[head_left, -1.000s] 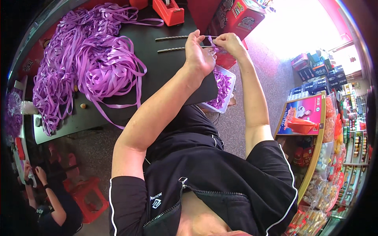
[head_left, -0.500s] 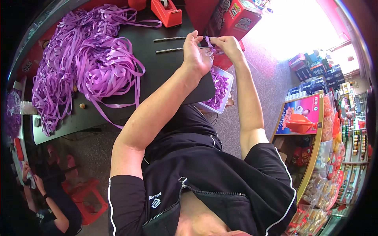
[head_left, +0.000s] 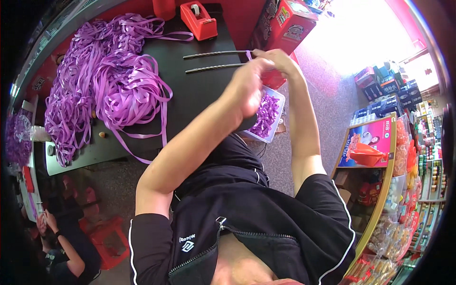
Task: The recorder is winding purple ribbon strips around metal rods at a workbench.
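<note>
Two spiral metal rods (head_left: pixel 216 54), shaped like long drill bits, lie side by side and stick out over the black table top. A short purple ribbon (head_left: pixel 248 55) is looped at their right end. My right hand (head_left: pixel 281 62) is closed at this end, its fingertips pinched by the ribbon. My left hand (head_left: pixel 248 88) is raised just below and in front of the rods, smeared by motion, so its fingers cannot be read. Under my hands stands a white plastic bin (head_left: pixel 280 114) holding many small purple ribbon pieces (head_left: pixel 266 114).
A big heap of purple ribbon (head_left: pixel 128 90) covers the left of the black table (head_left: pixel 199 90). A red tape dispenser (head_left: pixel 204 26) sits at the back, a red box (head_left: pixel 294 23) beyond it. Shelves of goods (head_left: pixel 399 190) line the right. Another person's hands (head_left: pixel 46 222) work at lower left.
My left hand has come away from the rods, down and to the right, and is blurred. My right hand stays at the ribbon end. The view has shifted slightly.
</note>
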Demonstrator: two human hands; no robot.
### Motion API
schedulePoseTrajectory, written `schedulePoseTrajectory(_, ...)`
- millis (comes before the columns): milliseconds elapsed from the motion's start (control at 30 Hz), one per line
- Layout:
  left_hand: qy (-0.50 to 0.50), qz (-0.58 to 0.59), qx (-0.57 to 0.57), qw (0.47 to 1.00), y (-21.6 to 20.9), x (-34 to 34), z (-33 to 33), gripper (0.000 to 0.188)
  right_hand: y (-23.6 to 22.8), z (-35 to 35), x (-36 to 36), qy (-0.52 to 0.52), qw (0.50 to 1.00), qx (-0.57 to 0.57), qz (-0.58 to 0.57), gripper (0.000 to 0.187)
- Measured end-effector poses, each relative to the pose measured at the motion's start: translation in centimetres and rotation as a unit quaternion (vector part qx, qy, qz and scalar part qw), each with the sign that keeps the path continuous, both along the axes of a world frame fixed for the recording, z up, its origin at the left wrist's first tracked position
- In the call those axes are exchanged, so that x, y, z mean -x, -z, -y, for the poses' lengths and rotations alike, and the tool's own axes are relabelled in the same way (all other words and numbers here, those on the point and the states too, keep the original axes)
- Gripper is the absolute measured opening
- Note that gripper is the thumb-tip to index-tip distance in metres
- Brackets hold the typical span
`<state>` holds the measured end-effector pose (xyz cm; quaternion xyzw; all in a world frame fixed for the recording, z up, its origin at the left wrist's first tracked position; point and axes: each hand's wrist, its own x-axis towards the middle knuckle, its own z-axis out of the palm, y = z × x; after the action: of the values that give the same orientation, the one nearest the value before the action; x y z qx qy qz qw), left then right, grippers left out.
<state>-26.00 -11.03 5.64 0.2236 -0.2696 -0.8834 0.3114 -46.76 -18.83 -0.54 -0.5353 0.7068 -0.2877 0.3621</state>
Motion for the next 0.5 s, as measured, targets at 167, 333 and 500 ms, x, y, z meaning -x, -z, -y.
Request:
schedulePoseTrajectory(167,0.23,0.028,0.415,0.88,0.6,-3.6,-6.1,0.048,-0.7,-0.1,0.3,0.084,0.97,0.218,-0.071,0.037)
schedulePoseTrajectory(333,0.413,0.022,0.42,0.808,7.8,-8.6,-8.8,0.041,-0.5,1.3,-1.1,-0.098,0.963,-0.008,0.251,0.031)
schedulePoseTrajectory(500,0.025,0.489,0.62,0.614,20.5,-15.5,-10.9,0.031,0.4,1.5,-0.6,-0.083,0.954,-0.034,0.287,0.031)
